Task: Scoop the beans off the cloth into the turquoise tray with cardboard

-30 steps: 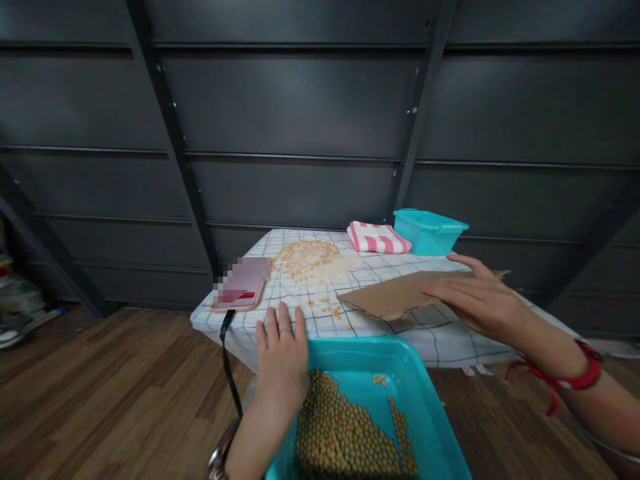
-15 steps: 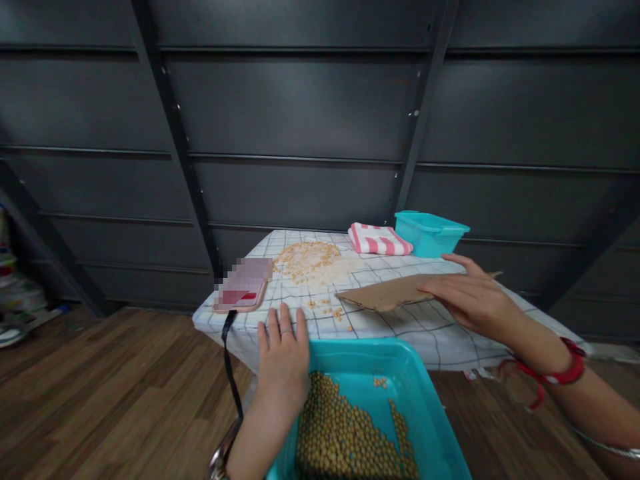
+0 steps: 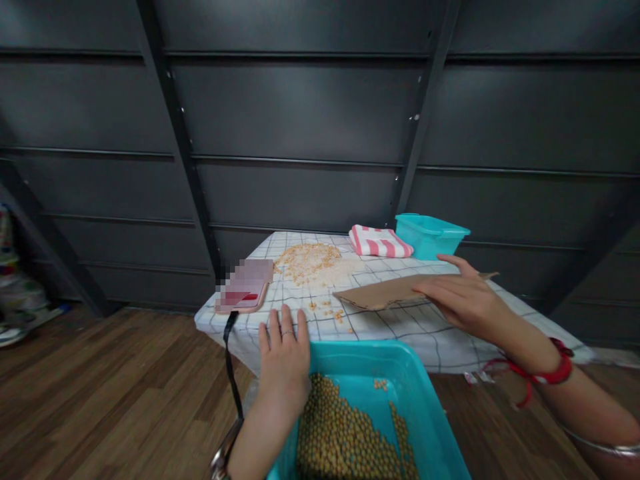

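Observation:
My left hand (image 3: 285,367) lies flat with fingers spread on the front edge of the checked tablecloth (image 3: 295,325), beside the rim of a turquoise tub (image 3: 370,353). Soybeans (image 3: 345,433) fill much of the tub's bottom, and a few paler ones sit apart near its far side. In my right hand (image 3: 465,297) is a piece of brown cardboard (image 3: 383,293), gripped between thumb and fingers and tilted over the cloth. Left of the cardboard, several loose soybeans (image 3: 327,311) are scattered. Farther back is a spread of beans mixed with pale grains (image 3: 313,263).
A phone (image 3: 245,287) with a black strap (image 3: 230,367) lies at the table's left edge. At the back right are a folded pink-and-white striped towel (image 3: 380,241) and a smaller turquoise basket (image 3: 430,237). Behind the table rises a dark panelled wall (image 3: 295,113).
My right hand and the cardboard have shifted very slightly left. The left hand stays in place on the table edge, and the view has tilted a little.

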The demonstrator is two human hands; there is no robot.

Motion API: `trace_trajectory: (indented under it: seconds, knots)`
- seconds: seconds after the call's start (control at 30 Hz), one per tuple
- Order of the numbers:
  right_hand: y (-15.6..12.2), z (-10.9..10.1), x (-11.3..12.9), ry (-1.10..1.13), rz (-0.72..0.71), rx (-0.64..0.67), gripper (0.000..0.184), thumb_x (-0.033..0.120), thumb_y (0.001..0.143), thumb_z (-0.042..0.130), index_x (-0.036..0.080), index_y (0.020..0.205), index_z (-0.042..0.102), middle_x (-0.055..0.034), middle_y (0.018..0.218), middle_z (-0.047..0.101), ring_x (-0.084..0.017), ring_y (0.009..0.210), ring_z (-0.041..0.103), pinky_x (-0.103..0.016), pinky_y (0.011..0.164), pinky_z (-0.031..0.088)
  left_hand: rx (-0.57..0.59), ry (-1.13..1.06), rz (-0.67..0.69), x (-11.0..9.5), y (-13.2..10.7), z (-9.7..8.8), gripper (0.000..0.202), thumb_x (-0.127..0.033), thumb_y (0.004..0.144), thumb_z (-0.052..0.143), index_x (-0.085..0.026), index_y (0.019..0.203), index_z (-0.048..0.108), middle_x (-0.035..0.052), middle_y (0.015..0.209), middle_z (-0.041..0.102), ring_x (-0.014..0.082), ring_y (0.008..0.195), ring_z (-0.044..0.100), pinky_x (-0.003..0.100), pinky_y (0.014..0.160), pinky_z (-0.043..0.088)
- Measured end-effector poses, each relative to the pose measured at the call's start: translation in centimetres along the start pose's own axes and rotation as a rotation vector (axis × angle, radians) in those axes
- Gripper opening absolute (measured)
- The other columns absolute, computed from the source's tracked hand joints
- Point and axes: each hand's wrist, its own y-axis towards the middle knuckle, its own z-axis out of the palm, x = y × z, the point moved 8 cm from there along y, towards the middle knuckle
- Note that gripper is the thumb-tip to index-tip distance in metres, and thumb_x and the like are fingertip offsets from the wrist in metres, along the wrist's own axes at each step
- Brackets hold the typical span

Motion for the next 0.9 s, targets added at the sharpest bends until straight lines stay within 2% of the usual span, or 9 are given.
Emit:
trace_trajectory:
  seconds: [0.27,0.5,0.7,0.9]
  knots:
    - [-0.6,-0.8,0.0,0.050,0.023,-0.009,0.026,0.006,0.080,0.046,0.019,0.102,0.051,-0.0016,0.082,0.068,-0.013,0.077,0.063,-0.045,0.099,0.034,-0.003,-0.010,-0.007,0.2,-0.1,0.1,0.062,0.000,0.071,0.036,-0.008,0.132,0.032,0.0226,0.140,0.029,0.0377,0.128,0.025,0.053,0.101,0.026]
    - [0.2,0.2,0.0,-0.043,0.041,-0.002,0.024,0.004,0.080,0.043,0.018,0.097,0.051,-0.0014,0.081,0.068,-0.012,0.073,0.062,-0.044,0.096,0.037,-0.001,0.024,-0.004,0.1,-0.3,-0.2,0.065,0.000,0.069,0.038,-0.008,0.133,0.032,0.0225,0.139,0.031,0.0370,0.127,0.027,0.052,0.101,0.027]
    - [0.0,-1.5,-0.1,-0.008,0.018,-0.016,0.024,0.003,0.078,0.048,0.015,0.099,0.052,-0.0055,0.082,0.067,-0.012,0.076,0.062,-0.044,0.099,0.034,-0.013,0.030,-0.002,0.3,-0.1,0.1,0.064,0.001,0.069,0.037,-0.008,0.132,0.033,0.0225,0.139,0.031,0.0372,0.126,0.027,0.052,0.100,0.028]
    - [-0.3,-1.9,0.1,0.042,0.022,0.001,0.028,0.004,0.080,0.046,0.018,0.104,0.051,-0.0037,0.082,0.067,-0.012,0.078,0.062,-0.047,0.097,0.035,-0.021,0.023,-0.004,0.3,-0.1,0.1,0.064,0.001,0.069,0.037,-0.009,0.132,0.034,0.0222,0.138,0.033,0.0363,0.126,0.030,0.053,0.099,0.030]
